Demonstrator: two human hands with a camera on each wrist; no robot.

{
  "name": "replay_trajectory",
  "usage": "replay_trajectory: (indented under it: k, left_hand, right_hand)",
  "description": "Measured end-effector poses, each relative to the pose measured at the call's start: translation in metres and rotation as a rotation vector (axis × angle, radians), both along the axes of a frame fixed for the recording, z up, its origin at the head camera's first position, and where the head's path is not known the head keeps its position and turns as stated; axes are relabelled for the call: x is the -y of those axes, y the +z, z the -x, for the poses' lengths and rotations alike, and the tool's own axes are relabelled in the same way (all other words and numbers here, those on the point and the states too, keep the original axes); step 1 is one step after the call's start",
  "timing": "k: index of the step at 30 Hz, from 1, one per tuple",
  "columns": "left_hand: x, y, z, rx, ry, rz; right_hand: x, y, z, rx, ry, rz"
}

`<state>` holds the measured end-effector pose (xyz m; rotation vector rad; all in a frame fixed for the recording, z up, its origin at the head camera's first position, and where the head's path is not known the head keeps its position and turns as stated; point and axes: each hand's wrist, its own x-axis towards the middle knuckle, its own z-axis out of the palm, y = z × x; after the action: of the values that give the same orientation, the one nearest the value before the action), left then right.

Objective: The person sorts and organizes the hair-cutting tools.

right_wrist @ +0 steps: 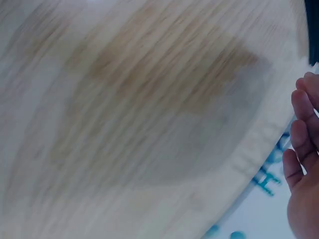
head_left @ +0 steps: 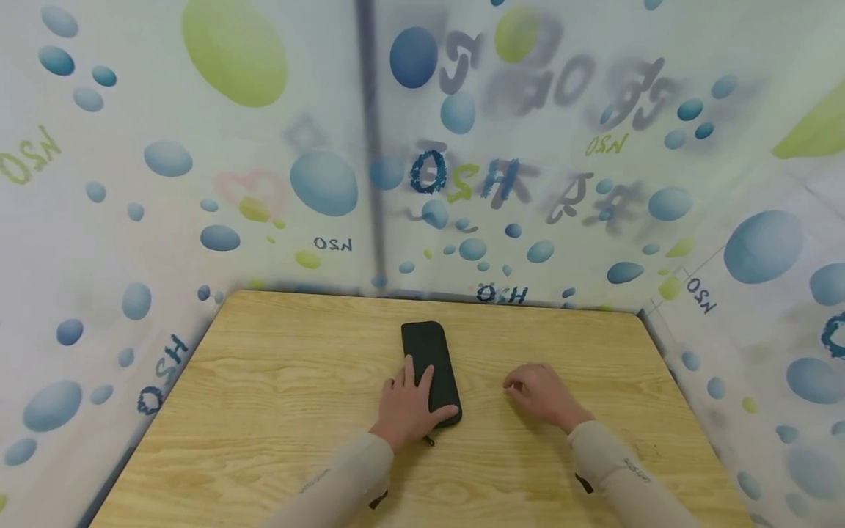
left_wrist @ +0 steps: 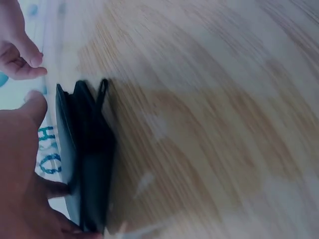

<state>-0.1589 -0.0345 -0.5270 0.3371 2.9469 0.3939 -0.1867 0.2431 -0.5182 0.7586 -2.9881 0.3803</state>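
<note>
A long black zip wallet (head_left: pixel 432 341) lies on the wooden table, its long side running away from me. My left hand (head_left: pixel 405 411) rests on it from the left with spread fingers, the thumb over its near end. In the left wrist view, a zip pull sticks out at one end of the wallet (left_wrist: pixel 94 164), and the left hand (left_wrist: pixel 22 174) lies along its side. My right hand (head_left: pixel 544 396) is apart from the wallet, to its right above the table, loosely curled and holding nothing. The right wrist view shows this hand's fingers (right_wrist: pixel 301 134) at its right edge.
The light wood table (head_left: pixel 290 359) spreads around both hands. White curtains or sheets (head_left: pixel 370 110) printed with blue and green drops and H2O lettering enclose its back and sides. Both forearms wear light sleeves (head_left: pixel 343 469).
</note>
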Motion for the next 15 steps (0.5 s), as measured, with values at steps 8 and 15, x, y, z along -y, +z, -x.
replay_trajectory:
  k: [8,15]
  left_hand:
    - [-0.021,0.001,0.001,0.018,0.074,0.082]
    - [-0.026,0.001,0.002,0.016,0.053,0.192]
  right_hand:
    - [-0.028,-0.01,-0.001,-0.006,-0.105,0.051]
    - [-0.043,-0.018,-0.003,-0.016,-0.165,0.088]
